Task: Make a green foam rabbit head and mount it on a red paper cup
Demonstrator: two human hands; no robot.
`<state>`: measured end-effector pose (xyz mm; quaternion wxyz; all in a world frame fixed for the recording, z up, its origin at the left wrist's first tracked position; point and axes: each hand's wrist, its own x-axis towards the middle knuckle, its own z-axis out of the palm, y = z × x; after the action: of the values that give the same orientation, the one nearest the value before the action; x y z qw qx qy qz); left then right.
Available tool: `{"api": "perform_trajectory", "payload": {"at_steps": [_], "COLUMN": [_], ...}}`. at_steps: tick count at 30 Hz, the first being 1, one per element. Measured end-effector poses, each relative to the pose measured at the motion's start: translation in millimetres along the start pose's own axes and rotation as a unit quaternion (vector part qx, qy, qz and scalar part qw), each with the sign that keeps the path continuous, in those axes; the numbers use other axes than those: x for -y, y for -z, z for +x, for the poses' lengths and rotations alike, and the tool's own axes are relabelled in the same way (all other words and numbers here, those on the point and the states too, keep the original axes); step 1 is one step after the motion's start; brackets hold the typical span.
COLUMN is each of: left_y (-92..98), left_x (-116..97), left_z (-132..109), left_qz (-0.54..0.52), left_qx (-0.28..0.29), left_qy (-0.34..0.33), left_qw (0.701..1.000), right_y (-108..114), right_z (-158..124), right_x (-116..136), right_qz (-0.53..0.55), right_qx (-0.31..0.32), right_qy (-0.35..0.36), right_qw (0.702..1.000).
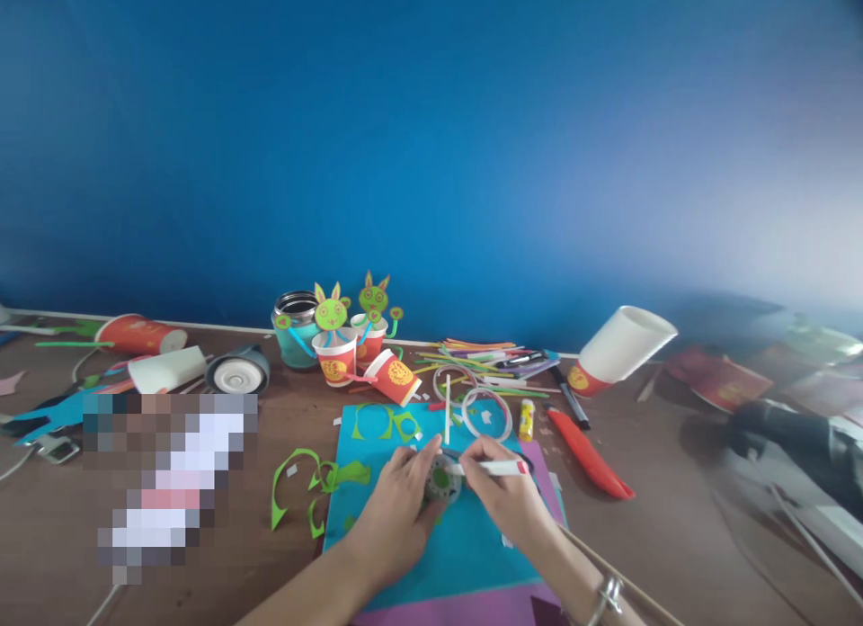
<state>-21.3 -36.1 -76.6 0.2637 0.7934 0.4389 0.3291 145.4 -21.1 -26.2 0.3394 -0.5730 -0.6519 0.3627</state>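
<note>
Half hidden under left hand [395, 509] fingers: small round roll [443, 482]. Left of it, pixelated beyond reading: a patch [168, 482]. Far right of right hand [505, 496], blurred: dark bulky object [796, 437].

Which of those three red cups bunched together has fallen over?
The front right cup, lying on its side beside the blue sheet; the other two cups stand upright holding green bunnies.

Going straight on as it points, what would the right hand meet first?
Likely the round green-centred piece, at the tip of the white pen in the right hand; the left hand lies just beyond.
</note>
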Motion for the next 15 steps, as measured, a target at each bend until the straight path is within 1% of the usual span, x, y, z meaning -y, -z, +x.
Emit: {"api": "perform_trajectory", "payload": {"at_steps": [5,10,15], "left_y": [-0.9,-0.6,1.0], "left_x": [0.0,-0.8,-2.0], "left_z": [-1.0,-0.2,0.2], "left_qz": [0.011,0.012,0.005], "left_qx": [0.005,0.010,0.016], "left_qy": [-0.007,-0.002,0.006], "left_qw": [1.000,1.000,1.000], "right_y": [-4.3,-6.1,-9.7], "right_z": [-4.0,-5.3,-5.0], "right_x": [1.3,1.6,-1.9], "right_qz": [-0.030,-0.057,-0.076], "right_qx": [0.018,0.011,0.005], "right_qy": [0.041,0.083,0.093], "right_qw": [0.999,0.995,0.993]}}
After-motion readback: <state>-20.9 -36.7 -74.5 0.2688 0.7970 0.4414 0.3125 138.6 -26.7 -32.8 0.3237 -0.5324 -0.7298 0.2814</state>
